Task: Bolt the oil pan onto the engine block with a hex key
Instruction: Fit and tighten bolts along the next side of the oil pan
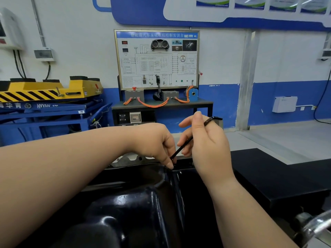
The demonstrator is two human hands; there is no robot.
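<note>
Presently, right hand (206, 140) grips a thin black L-shaped hex key (182, 146), left hand (155, 140) pinching its tip at the glossy black oil pan (143, 203) rim; white framed wiring board (156, 59) behind has a title ending "电机控制实训台".

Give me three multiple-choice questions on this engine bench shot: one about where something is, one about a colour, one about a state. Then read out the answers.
1. Where does the lower end of the hex key sit?
A. at the far rim of the oil pan
B. in a toolbox
C. on a wall hook

2. What colour are the cables on the bench below the training board?
A. green
B. orange
C. white

3. What is the right hand doing?
A. lying flat on the pan
B. hanging idle
C. gripping the hex key

Answers: 1 A, the key slants down to the pan's rim; 2 B, orange loops lie along the bench; 3 C, its fingers curl round the shaft.
</note>
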